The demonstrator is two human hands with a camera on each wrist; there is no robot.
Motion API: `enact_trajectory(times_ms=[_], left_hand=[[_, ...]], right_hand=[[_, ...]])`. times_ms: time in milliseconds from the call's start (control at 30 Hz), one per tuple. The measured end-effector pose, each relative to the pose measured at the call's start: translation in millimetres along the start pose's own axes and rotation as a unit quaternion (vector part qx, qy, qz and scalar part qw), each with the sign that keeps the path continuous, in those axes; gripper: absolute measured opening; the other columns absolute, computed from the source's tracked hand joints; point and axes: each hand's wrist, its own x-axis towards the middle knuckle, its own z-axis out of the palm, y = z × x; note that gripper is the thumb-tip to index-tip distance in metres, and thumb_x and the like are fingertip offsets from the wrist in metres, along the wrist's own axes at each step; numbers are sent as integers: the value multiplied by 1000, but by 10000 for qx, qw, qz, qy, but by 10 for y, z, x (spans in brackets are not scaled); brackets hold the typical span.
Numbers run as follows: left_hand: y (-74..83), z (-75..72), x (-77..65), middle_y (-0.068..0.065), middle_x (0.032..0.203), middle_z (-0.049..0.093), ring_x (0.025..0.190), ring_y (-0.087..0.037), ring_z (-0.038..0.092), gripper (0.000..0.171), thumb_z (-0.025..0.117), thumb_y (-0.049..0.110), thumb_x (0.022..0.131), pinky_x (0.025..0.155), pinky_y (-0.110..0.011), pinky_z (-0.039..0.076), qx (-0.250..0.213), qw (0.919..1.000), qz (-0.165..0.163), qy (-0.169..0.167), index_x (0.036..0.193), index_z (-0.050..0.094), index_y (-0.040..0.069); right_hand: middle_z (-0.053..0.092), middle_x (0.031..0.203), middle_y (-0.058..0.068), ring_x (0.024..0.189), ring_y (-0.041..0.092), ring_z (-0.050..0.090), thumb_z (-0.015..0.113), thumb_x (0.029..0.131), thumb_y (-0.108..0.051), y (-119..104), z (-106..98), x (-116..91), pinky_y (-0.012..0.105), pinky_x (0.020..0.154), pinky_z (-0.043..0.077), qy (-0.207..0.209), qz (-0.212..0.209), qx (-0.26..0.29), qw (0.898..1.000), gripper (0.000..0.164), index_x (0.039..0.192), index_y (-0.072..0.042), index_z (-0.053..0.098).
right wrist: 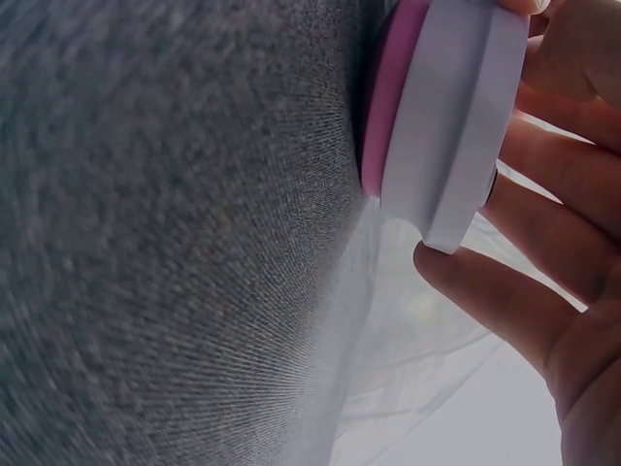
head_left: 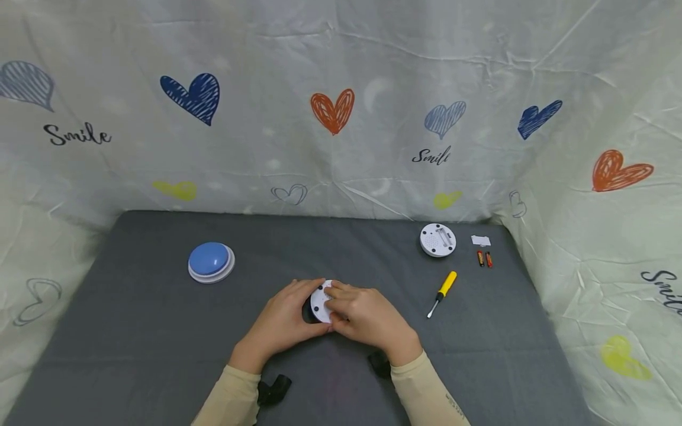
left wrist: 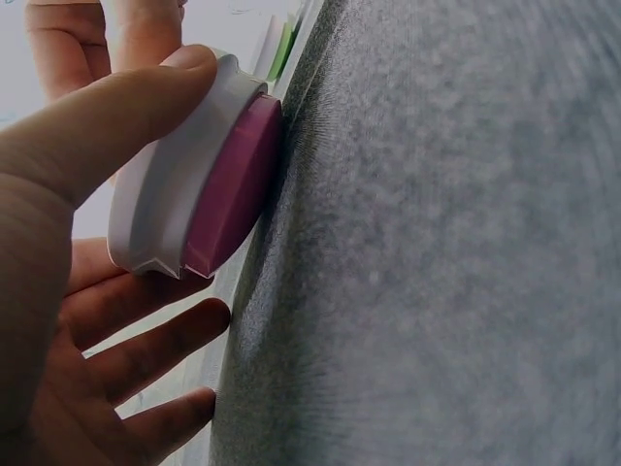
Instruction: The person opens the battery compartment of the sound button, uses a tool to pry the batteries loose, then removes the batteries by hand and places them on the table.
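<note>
A round push button (head_left: 321,307) lies face down between both hands, its white base upward. In the left wrist view, the button's pink dome (left wrist: 235,189) faces the grey cloth. My left hand (head_left: 282,316) grips the base from the left, thumb on the near side and fingers at the far side. From the right, my right hand (head_left: 367,313) holds the base with bent fingers over its underside. One fingertip (right wrist: 437,257) touches the rim in the right wrist view. The right fingers hide part of the underside.
A blue-domed push button (head_left: 211,261) stands at the left. Back right, another button (head_left: 437,240) lies overturned with its battery slot exposed. Near it are a white battery cover (head_left: 481,241), two batteries (head_left: 484,259) and a yellow-handled screwdriver (head_left: 443,293). A printed curtain (head_left: 330,160) closes off the back.
</note>
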Motion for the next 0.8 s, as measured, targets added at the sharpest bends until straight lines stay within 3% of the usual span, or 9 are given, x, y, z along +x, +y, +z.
enact_trajectory(times_ms=[400,600,800], left_hand=[[5,-16,-6,-7,154,63,147,-37,54,95,96,54,82,128,-57,35,8,9998,-156,-101,158,59,11],[-4,-16,5,-7,153,64,146,-33,56,95,96,53,82,129,-56,35,42,9999,-94,-82,158,59,10],[-3,-7,2,-7,153,64,146,-34,56,94,97,50,82,129,-56,35,50,9999,-104,-87,158,59,9]], right_hand=[[73,140,9,136,22,67,81,96,-11,11,-43,-18,37,103,61,-202,153,420,9988,21,116,-12,85],[72,143,9,138,22,65,81,97,-14,0,-59,-14,38,102,62,-297,200,394,9986,23,119,-12,84],[73,140,9,136,23,67,81,96,-12,-19,-56,-3,38,103,61,-305,94,178,9993,17,112,-14,84]])
